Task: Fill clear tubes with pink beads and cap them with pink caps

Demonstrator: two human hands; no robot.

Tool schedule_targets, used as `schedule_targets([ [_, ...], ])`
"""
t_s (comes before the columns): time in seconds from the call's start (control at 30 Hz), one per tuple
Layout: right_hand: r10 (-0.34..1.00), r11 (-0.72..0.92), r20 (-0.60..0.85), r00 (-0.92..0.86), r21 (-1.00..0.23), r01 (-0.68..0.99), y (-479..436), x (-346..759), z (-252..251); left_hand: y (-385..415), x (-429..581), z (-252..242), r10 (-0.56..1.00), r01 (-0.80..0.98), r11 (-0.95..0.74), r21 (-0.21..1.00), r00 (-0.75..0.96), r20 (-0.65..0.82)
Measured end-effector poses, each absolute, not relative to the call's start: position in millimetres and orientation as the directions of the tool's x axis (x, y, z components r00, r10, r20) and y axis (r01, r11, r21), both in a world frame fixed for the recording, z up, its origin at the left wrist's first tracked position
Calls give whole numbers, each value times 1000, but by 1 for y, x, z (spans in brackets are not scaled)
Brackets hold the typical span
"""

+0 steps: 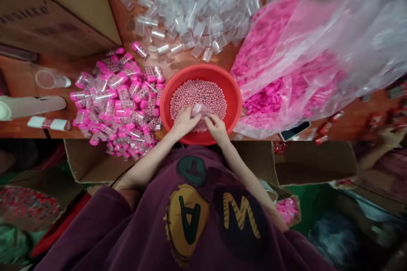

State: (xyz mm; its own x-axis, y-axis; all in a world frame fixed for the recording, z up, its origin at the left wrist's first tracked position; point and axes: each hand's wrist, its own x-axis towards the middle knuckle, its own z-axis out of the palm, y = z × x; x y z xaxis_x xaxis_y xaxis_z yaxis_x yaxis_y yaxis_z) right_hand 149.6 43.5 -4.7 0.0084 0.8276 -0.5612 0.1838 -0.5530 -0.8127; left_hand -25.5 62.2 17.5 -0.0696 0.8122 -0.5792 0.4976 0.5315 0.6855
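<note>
A red plastic basin (235,93) full of small pink beads (197,89) stands at the table's front edge, right before me. Over the beads, my left hand (185,122) has its fingers closed around a small clear plastic vial (197,109). Beside it, my right hand (216,128) is held low in the basin with thumb and fingers drawn together near the vial. What those fingertips grip, if anything, is too small to make out. Left of the basin lies a heap of bead-filled vials (124,93) with pink caps.
Loose clear vials (203,17) are piled behind the basin. A plastic bag of pink caps (273,63) spreads to the right, near a phone (295,131). A large carton (57,12) stands back left. Open boxes (314,165) sit below the table edge. Another person's hand (392,137) shows far right.
</note>
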Motion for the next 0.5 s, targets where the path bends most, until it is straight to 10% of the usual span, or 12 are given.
schedule_targets([
  [0.5, 948, -231, -310, -71, -827, 513, 49, 144, -24, 69, 15, -15, 914, 357, 404, 842, -135, -382],
])
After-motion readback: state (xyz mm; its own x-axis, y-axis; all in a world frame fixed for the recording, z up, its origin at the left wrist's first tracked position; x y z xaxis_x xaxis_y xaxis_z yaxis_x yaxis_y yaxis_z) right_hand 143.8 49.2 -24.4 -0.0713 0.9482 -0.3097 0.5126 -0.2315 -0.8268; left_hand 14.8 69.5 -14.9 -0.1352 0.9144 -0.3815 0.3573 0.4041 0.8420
